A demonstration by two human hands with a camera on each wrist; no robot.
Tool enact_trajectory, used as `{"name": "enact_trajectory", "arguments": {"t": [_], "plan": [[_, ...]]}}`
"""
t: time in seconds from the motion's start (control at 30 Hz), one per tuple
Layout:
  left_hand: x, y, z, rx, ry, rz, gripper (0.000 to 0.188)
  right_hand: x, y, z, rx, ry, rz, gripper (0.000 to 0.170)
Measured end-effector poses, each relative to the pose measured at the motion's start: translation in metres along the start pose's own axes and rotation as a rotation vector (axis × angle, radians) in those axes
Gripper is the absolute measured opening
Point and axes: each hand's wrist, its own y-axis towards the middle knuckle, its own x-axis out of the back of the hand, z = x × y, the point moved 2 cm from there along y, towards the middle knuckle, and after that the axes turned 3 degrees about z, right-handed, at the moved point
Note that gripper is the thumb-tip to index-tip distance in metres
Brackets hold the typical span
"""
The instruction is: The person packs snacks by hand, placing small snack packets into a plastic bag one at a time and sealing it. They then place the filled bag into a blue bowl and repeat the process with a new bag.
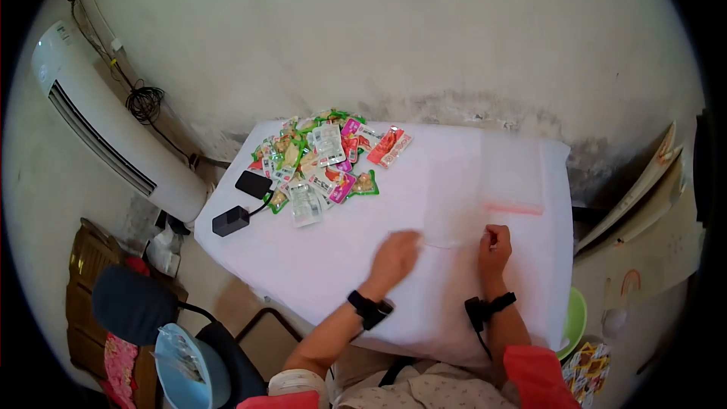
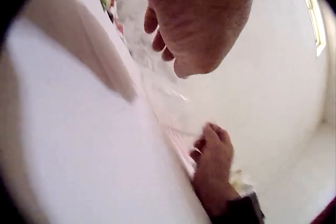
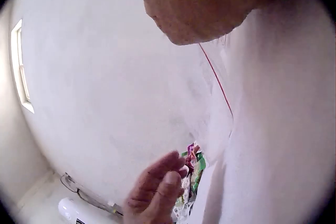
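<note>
My right hand (image 1: 494, 250) pinches the edge of a clear zip bag (image 1: 454, 216). A thin red line runs along that edge, down from the right hand (image 3: 210, 8) in the right wrist view. My left hand (image 1: 395, 259) is close by the bag's left end, slightly blurred. In the right wrist view the left hand (image 3: 155, 192) has loosely bent fingers and shows apart from the red line. A second clear bag (image 1: 513, 170) with a pink-red zip strip lies flat beyond the right hand.
Several colourful snack packets (image 1: 318, 155) are heaped on the white-covered table (image 1: 303, 273) at back left. A black phone-like slab (image 1: 253, 184) and a black box (image 1: 230, 220) with a cable lie beside them. A blue basin (image 1: 216, 367) and a green basin (image 1: 575, 322) stand lower down.
</note>
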Motion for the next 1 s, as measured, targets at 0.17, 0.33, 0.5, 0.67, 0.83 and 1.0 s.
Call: {"name": "enact_trajectory", "arguments": {"t": [0.17,0.33,0.5,0.67,0.83,1.0], "plan": [[0.08,0.04,0.043,0.176,0.416,-0.252,0.049,0.006,-0.002,-0.007,0.001,0.049,-0.107,0.008],[0.088,0.054,0.118,0.389,0.729,-0.028,0.053,-0.003,0.001,-0.012,-0.079,0.013,0.024,0.008],[0.102,0.046,0.133,0.319,0.74,0.012,0.047,0.0,0.001,-0.012,-0.083,-0.014,0.009,0.007],[0.135,0.011,0.107,0.172,0.791,-0.041,0.018,0.001,0.005,-0.009,-0.11,0.034,0.007,0.007],[0.154,-0.024,0.11,0.132,0.758,0.055,0.028,-0.001,0.004,-0.019,-0.168,0.054,-0.017,0.007],[0.134,0.024,0.087,0.149,0.512,0.039,0.034,-0.002,0.002,-0.024,-0.194,0.089,-0.02,0.007]]}}
